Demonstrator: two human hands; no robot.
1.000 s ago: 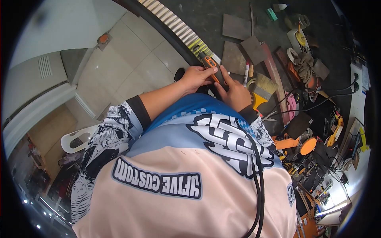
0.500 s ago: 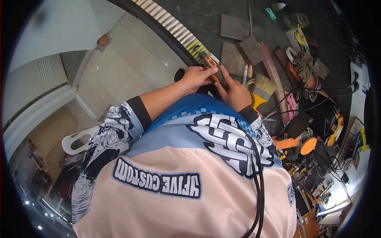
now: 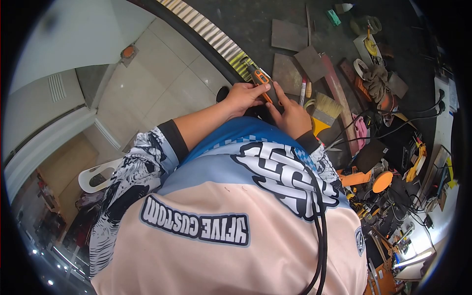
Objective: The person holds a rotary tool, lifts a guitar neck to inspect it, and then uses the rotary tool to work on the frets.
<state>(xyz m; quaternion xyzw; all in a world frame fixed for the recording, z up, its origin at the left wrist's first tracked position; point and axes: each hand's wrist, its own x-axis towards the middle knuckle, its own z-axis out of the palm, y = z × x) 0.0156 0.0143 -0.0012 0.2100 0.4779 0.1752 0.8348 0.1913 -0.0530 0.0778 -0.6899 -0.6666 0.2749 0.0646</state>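
A slim dark grey and orange handheld tool with buttons on its face points up and left, its front end over the ribbed metallic strip. My left hand is closed around its near side, thumb pressed on the orange edge. From the other side my right hand grips the body, with the index finger stretched along it. The tool's rear end is partly hidden between both hands. Right beside my right hand lie a marker with a red end and a wide paintbrush with a yellow handle.
Flat metal plates and a long reddish bar lie on the dark worktop. Glove, cables and orange tools crowd the right side. Tiled floor and a white chair are at the left.
The view has shifted slightly. Both hands keep the same hold on the handheld tool, which stays over the end of the ribbed strip.
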